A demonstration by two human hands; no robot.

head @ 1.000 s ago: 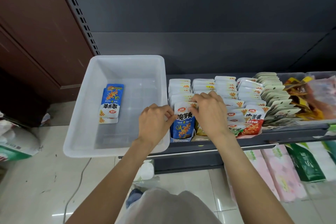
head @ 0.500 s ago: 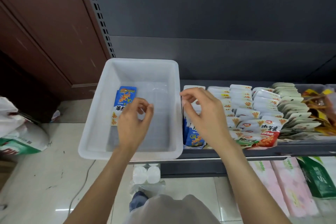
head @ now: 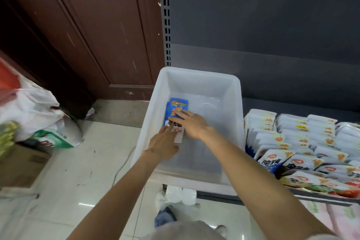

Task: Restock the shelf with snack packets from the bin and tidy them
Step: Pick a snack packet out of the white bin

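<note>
Item: white plastic bin (head: 236,103), seated on the left end of the shelf (head: 292,195), upper centre of view.
Contents: a small stack of blue-and-white snack packets (head: 176,110) lying flat against the bin's left wall, at about 10 o'clock on the bin floor. No other packets show in the bin; the stack looks to be the last of the stock.

Item: left hand (head: 162,145). Reaches in over the bin's left rim, at 6 o'clock of the stack. Fingers run forward onto the near end of the packets; contact shows, but whether they pinch or merely press cannot be told.

Item: right hand (head: 191,124). At 3 o'clock of the stack, fingers extended and laid flat across the top packet, not curled round it.

Item: shelved packets (head: 288,142), right of the bin, at 3 o'clock. Rows standing on edge, front ones leaning forward and somewhat loose.

Change noted: a second ago both hands were at the front of the shelf rows, squaring up a blue packet; half a second ago the left was over the bin and the right just leaving the rows. Both now rest on the stack.

Reading: the tidying pass has paused and a fresh pick-up has begun. Likely next is gathering the stack and carrying it right to the rows.
</note>
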